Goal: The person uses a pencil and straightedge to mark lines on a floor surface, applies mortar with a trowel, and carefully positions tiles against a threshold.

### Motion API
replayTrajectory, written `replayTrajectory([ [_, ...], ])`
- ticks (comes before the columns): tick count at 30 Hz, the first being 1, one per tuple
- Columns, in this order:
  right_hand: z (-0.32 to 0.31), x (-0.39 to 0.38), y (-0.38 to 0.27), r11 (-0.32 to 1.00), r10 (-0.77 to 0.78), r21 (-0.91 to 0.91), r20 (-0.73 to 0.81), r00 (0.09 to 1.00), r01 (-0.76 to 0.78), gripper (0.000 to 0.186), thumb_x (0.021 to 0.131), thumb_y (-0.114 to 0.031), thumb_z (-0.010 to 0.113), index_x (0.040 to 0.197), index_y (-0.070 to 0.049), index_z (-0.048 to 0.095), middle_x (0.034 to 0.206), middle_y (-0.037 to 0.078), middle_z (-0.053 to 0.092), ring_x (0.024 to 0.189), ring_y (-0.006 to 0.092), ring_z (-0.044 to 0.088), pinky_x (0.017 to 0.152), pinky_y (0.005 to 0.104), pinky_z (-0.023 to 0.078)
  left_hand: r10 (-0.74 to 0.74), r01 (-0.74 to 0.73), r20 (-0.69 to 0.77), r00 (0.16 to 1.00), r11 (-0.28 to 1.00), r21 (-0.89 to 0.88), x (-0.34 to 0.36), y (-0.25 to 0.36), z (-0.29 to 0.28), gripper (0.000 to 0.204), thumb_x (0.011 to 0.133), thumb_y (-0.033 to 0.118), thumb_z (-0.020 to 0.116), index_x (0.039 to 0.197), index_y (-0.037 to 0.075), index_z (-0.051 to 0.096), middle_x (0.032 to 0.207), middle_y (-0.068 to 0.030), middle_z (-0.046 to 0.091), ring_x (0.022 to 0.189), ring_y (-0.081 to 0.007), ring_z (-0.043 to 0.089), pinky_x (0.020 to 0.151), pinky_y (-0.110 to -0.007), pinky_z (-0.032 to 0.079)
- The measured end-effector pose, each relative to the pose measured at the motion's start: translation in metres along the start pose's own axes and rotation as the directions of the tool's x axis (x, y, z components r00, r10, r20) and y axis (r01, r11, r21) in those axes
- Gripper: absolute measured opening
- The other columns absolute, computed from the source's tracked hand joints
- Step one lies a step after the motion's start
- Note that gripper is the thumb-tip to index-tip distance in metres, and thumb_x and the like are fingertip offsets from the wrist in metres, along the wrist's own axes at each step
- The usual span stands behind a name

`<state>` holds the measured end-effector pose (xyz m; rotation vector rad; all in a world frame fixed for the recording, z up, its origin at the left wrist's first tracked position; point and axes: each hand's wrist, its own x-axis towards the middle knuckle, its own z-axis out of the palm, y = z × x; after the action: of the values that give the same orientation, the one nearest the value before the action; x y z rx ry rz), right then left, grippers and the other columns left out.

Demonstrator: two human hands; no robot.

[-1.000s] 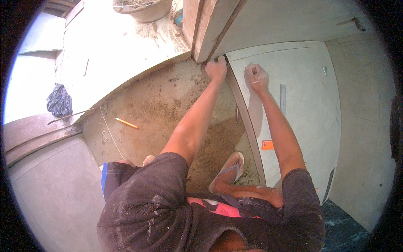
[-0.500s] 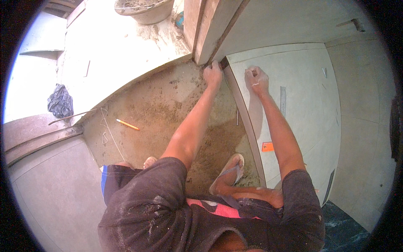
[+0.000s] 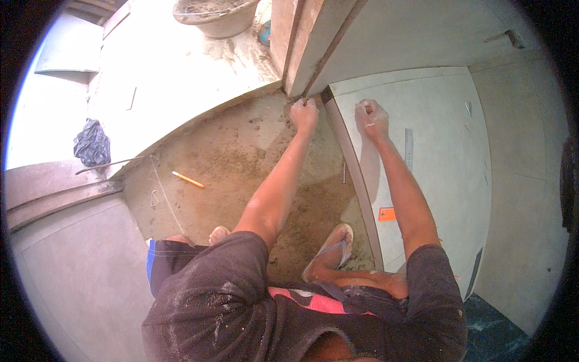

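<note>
My left hand [image 3: 304,114] is closed near the foot of the wooden door frame [image 3: 297,57], over the rough screed floor [image 3: 229,157] beside a dark gap. Whatever its fingers hold is too small or hidden to make out. My right hand [image 3: 372,119] is curled closed at the pale tile board [image 3: 437,120] on the right, its contents also unclear. Below it on the board lie a metal ruler [image 3: 409,148] and an orange rectangular piece [image 3: 386,214]. An orange pencil [image 3: 188,179] lies on the screed left of my arm, and a thin metal rod [image 3: 344,172] lies by the board's edge.
At the upper left are a white ledge [image 3: 151,66], a mortar-smeared bucket [image 3: 220,27] and a crumpled black bag [image 3: 91,143]. A loose string [image 3: 163,193] and a thin stick [image 3: 108,165] lie near the ledge. My sandalled foot [image 3: 333,248] rests on the screed; tiled wall [image 3: 518,181] rises at right.
My left hand has drawn back slightly, down and left from the corner gap. My right hand stays curled at the board. The whole view has shifted slightly.
</note>
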<state>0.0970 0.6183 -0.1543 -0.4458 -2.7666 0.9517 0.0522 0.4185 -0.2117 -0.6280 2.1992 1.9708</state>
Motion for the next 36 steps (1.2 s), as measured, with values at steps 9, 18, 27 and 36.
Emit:
replayTrajectory([
  [9,0.001,0.003,0.017,0.997,-0.082,-0.015,-0.023,0.996,0.082,0.029,0.087,-0.034,0.065,0.094,-0.006,0.070,0.086,0.016,0.071,0.080,0.0329,0.069,0.075,0.0415,0.053,0.030,-0.029,0.012,0.999,0.997,-0.073,-0.001,0.001,-0.002,0.027,0.081,0.020,0.061,0.085,-0.004,0.072,0.067,-0.0167,0.068,0.067,-0.0269,0.067,0.070,-0.041,0.051],
  [18,0.004,0.003,0.011,0.994,-0.107,-0.021,-0.031,0.994,0.107,0.026,0.087,-0.033,0.064,0.096,-0.009,0.068,0.088,0.017,0.070,0.086,0.0387,0.067,0.078,0.0480,0.052,-0.037,0.071,0.131,0.991,0.962,-0.265,-0.006,0.005,-0.013,0.027,0.086,0.022,0.058,0.092,-0.001,0.072,0.071,-0.0066,0.063,0.057,-0.0171,0.057,0.055,-0.033,0.048],
  [27,0.005,0.003,0.008,0.987,-0.149,-0.067,0.008,0.989,0.149,0.025,0.089,-0.030,0.061,0.096,-0.006,0.066,0.095,0.021,0.069,0.091,0.0413,0.065,0.082,0.0489,0.051,-0.113,0.343,0.446,0.888,0.809,-0.478,-0.005,0.022,-0.038,0.029,0.089,0.026,0.053,0.098,0.001,0.063,0.086,-0.0108,0.061,0.067,-0.0218,0.056,0.061,-0.039,0.048],
  [36,0.007,0.004,0.003,0.972,-0.153,-0.185,-0.034,0.988,0.145,0.025,0.089,-0.028,0.060,0.096,-0.004,0.065,0.095,0.023,0.068,0.091,0.0428,0.064,0.081,0.0503,0.050,0.180,0.279,0.558,0.810,0.719,-0.637,-0.063,0.154,-0.065,0.027,0.095,0.028,0.046,0.093,0.003,0.056,0.089,-0.0152,0.061,0.079,-0.0326,0.062,0.071,-0.049,0.053],
])
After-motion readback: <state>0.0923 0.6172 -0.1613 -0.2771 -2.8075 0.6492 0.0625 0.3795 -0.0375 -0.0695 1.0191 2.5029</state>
